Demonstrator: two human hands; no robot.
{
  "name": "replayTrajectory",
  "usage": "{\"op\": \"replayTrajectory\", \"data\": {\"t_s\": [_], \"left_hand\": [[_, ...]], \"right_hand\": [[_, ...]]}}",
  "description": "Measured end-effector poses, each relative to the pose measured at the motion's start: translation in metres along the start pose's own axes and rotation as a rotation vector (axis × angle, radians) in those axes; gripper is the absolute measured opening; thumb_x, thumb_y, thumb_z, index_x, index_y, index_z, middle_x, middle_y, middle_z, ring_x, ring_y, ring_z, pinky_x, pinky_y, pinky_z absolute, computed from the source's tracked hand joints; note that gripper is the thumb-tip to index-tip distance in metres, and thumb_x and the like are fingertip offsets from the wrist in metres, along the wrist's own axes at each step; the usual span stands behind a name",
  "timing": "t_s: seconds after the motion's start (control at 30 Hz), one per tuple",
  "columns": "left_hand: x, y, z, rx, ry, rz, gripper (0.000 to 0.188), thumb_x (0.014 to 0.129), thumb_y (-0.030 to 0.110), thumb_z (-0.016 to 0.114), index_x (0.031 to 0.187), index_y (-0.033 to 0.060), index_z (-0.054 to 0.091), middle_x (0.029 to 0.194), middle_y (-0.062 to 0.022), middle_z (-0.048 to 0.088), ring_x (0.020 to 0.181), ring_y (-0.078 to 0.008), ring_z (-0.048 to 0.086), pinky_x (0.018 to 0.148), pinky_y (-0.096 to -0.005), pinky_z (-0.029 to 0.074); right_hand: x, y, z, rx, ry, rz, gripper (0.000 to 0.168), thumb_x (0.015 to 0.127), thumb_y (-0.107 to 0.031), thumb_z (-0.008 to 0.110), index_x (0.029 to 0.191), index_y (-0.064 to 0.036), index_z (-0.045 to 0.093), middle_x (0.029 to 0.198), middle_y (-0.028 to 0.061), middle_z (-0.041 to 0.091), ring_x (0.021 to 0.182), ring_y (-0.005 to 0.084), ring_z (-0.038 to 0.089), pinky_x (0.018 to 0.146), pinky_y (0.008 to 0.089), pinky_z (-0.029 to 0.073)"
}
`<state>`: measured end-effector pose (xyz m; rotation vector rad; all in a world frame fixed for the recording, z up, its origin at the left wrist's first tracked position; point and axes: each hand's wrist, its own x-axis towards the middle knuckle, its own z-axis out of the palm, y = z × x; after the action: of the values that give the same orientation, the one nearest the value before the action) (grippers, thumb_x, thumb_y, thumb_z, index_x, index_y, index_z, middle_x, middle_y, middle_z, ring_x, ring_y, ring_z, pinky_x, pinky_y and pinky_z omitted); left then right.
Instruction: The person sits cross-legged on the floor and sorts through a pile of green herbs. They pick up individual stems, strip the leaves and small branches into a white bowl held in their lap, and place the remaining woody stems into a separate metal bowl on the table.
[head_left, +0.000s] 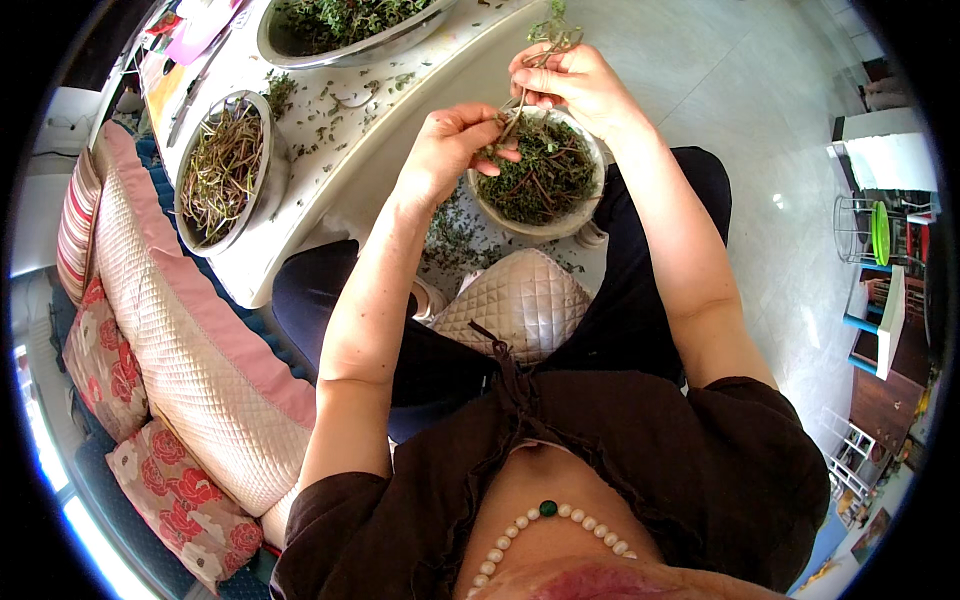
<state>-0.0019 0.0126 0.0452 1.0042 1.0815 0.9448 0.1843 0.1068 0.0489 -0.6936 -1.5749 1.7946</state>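
Both my hands are raised over a round pale container (596, 206) filled with leafy green herb sprigs (541, 176). Between the fingers of my right hand (574, 79) is a thin brown herb stem with green leaves (555, 30) at its top. My left hand (465, 142) pinches the lower part of the stems, near the container's left rim. On the white table stands a metal bowl (271, 180) of bare stripped stems (225, 172). A larger metal basin (330, 60) at the top holds loose green leaves (352, 19).
Loose leaves lie scattered over the white table (315, 97), with a small sprig (280, 91) beside the stem bowl. More greens (457, 232) lie below the container. A sofa with a quilted cover (187, 322) and cushions (176, 487) is at the left. A quilted seat (525, 300) shows between my legs.
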Motion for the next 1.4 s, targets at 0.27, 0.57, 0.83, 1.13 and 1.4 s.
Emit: {"op": "replayTrajectory", "data": {"t_s": [0.27,0.57,0.83,1.13,1.4], "left_hand": [[0.002,-0.012,-0.002,-0.073,-0.074,0.081,0.019,0.089,0.006,0.046,0.102,0.0005,0.059,0.082,-0.0082,0.066,0.07,-0.0147,0.066,0.048,-0.0178,0.041],[0.001,-0.007,0.009,-0.214,-0.062,0.039,0.024,0.092,0.017,0.055,0.108,-0.0008,0.053,0.084,-0.0081,0.063,0.072,-0.0197,0.068,0.053,-0.0207,0.05],[0.0,-0.007,0.014,-0.073,-0.009,0.118,0.018,0.094,0.015,0.053,0.101,-0.001,0.058,0.079,-0.0075,0.063,0.07,-0.0184,0.068,0.053,-0.021,0.051],[0.004,-0.009,0.013,-0.239,-0.033,0.071,0.014,0.09,0.008,0.053,0.101,0.001,0.059,0.076,-0.0066,0.063,0.066,-0.019,0.068,0.046,-0.0202,0.047],[0.004,-0.013,0.008,-0.311,-0.121,-0.008,0.018,0.089,0.007,0.047,0.101,-0.0005,0.058,0.077,-0.0079,0.064,0.066,-0.0185,0.068,0.04,-0.019,0.038]], "right_hand": [[0.0,-0.004,0.001,0.008,0.02,-0.051,0.015,0.091,-0.016,0.06,0.097,-0.003,0.062,0.075,0.0017,0.06,0.064,0.0057,0.052,0.054,0.0178,0.039],[-0.003,-0.009,-0.002,-0.065,0.095,-0.079,0.014,0.09,-0.016,0.061,0.097,-0.003,0.063,0.073,0.0012,0.06,0.063,0.0051,0.051,0.054,0.0184,0.038],[-0.002,-0.007,0.0,-0.084,0.091,-0.057,0.013,0.09,-0.013,0.06,0.098,-0.002,0.063,0.074,0.0012,0.06,0.063,0.0051,0.051,0.054,0.018,0.039],[-0.002,-0.005,0.003,-0.061,0.092,-0.099,0.013,0.091,-0.013,0.06,0.098,-0.003,0.063,0.074,0.0011,0.06,0.063,0.0053,0.051,0.054,0.0185,0.038],[0.0,-0.003,-0.01,-0.043,0.19,-0.152,0.012,0.09,-0.012,0.06,0.095,-0.002,0.063,0.074,0.002,0.06,0.063,0.0066,0.05,0.054,0.02,0.038]]}}
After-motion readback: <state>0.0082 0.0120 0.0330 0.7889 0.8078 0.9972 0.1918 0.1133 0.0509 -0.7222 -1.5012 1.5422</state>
